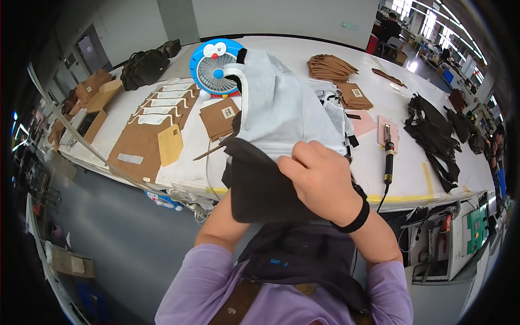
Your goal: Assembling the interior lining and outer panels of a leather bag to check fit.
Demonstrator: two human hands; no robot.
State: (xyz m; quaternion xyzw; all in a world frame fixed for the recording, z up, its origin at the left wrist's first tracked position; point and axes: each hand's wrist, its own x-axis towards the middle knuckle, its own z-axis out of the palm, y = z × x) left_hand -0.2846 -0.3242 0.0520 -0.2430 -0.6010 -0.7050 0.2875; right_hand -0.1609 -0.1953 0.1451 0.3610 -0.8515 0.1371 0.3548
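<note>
In front of my chest I hold up a dark, flexible leather-like panel (260, 187). My right hand (320, 176) has its fingers curled closed on the panel's right side. Behind the panel my left hand is hidden; only the left forearm (219, 225) shows, running up to its lower edge. Just beyond, a large light grey lining-like piece with dark edges (281, 103) lies over the table edge and partly under the panel. Whether the panel is joined to the grey piece, I cannot tell.
A blue cartoon-shaped fan (218, 73) stands behind. Brown panels with white strips (154, 124) lie left. Stacked brown pieces (331, 67) sit at the back right. To the right are a black corded hand tool (389, 160) on a pink board and dark leather pieces (433, 135).
</note>
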